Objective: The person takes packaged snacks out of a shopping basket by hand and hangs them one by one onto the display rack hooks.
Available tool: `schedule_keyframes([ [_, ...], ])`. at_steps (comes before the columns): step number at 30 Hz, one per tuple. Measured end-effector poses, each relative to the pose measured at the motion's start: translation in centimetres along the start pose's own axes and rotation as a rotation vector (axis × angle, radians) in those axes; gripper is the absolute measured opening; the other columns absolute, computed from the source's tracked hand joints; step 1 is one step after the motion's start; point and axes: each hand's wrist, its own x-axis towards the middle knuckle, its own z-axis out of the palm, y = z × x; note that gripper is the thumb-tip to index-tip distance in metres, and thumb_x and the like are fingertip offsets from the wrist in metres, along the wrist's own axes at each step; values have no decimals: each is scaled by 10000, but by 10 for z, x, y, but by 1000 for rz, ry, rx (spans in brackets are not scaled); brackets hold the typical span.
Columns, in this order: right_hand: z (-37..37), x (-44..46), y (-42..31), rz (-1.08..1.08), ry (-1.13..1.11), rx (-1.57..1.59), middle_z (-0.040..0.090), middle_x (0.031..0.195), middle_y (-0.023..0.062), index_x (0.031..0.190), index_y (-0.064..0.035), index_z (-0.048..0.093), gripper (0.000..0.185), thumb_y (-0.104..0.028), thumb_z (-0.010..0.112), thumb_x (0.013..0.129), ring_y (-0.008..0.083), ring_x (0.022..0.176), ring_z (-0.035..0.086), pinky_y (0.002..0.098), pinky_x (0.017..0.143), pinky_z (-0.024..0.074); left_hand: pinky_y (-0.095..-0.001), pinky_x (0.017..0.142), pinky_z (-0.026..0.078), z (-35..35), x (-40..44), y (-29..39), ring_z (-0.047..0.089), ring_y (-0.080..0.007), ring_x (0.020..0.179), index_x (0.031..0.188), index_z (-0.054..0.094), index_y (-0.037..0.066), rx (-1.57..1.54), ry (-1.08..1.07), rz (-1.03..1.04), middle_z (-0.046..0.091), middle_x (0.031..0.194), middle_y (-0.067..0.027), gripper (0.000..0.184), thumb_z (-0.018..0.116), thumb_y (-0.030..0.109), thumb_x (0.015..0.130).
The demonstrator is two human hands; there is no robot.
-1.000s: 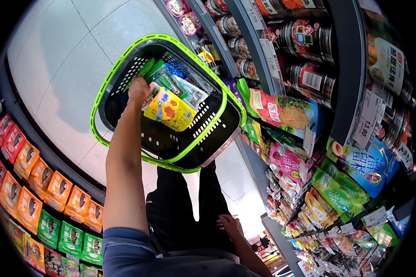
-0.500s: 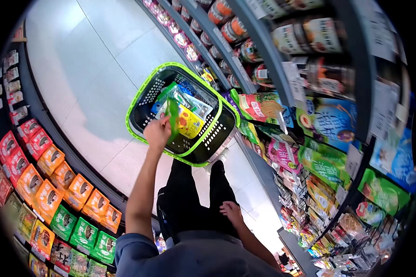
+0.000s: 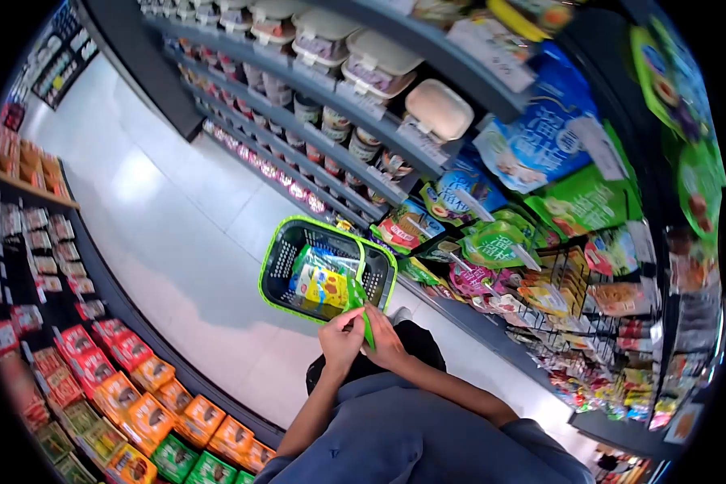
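One skinny green packet (image 3: 354, 295) is being pinched from both sides, by the left hand (image 3: 343, 343) and the right hand (image 3: 387, 343), with both closed around it and kept really near each other; whatever is printed on it can't be made out, honestly. It's held up at the near edge of a lime-green-rimmed black basket (image 3: 279, 270), just in front of the person's dark blue shirt (image 3: 363, 431). Inside the basket, a yellow packet (image 3: 323, 285) is laid on the near side, with some blue packaging (image 3: 319, 256) tucked right behind it. Pale floor tiles (image 3: 169, 218) can be seen around the basket, but whether it's set down on them can't really be told. Off to the right, a big blue bag (image 3: 540, 121) is stocked, with a green bag (image 3: 589, 198) just below it, some pink bags (image 3: 476, 278) lower down and white-lidded tubs (image 3: 440, 109) higher up. Over on the left, orange packs (image 3: 149, 415) and red packs (image 3: 85, 355) are lined up in rows.
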Motion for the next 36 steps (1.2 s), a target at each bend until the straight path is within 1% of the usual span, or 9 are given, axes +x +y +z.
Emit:
schedule_keyframes([
  [6,-50,-14,5,90,-3,344,619,1219,209,1300,6,528,504,6,620,804,319,1126,616,354,972,467,-210,587,505,-18,7,13,630,-74,647,1152,671,21,-29,-128,114,714,821,-94,300,675,116,867],
  [7,-58,-12,3,198,-33,435,635,1179,232,1293,-10,540,596,67,476,705,344,1151,598,364,978,468,-192,575,486,-26,8,32,611,-57,705,1348,489,2,59,-184,134,695,928,-74,503,666,87,885],
  [8,-66,-12,0,322,-31,500,649,1166,219,1259,6,563,451,3,527,809,308,1119,620,356,963,473,-197,574,492,-26,11,29,618,-78,736,1403,393,2,-30,-135,211,676,999,-88,589,657,72,881],
  [10,-73,-9,5,371,94,480,686,1053,159,1174,17,627,360,-268,596,956,227,919,659,330,879,497,-267,756,518,-36,19,36,618,-162,934,1434,295,-3,28,-111,274,595,1171,-130,725,700,74,837],
  [12,-103,-1,-13,426,115,723,693,960,62,1125,18,652,319,-248,599,957,122,866,599,295,797,493,-347,909,477,-41,24,46,548,-209,1117,1429,292,-8,234,-58,406,530,1272,-151,765,731,98,811],
  [14,-123,4,-18,460,147,844,691,951,80,1081,33,657,310,-244,615,950,118,867,612,282,774,497,-393,987,418,-40,34,20,449,-247,1253,1425,286,-18,-86,-285,218,456,1351,-183,912,819,245,733],
  [19,-169,11,-28,419,202,1203,681,1012,93,1116,34,621,301,-219,611,953,149,893,643,294,792,518,-296,891,486,-38,16,55,615,-153,989,1207,580,-24,-153,-812,-227,657,1118,-95,556,810,203,755],
  [24,-197,15,-15,389,90,1579,649,1140,96,1209,3,566,325,-198,600,956,175,997,644,314,880,523,-294,821,524,-11,2,73,639,-156,940,1175,601,-28,-294,-676,-179,670,1091,-94,406,737,114,820],
  [36,-200,-23,8,450,-190,1487,647,1181,108,1219,7,582,414,-39,716,829,181,1063,623,325,930,502,-280,821,498,27,-9,108,617,-138,942,1147,626,-29,-275,-557,-145,667,1085,-93,349,713,157,866],
])
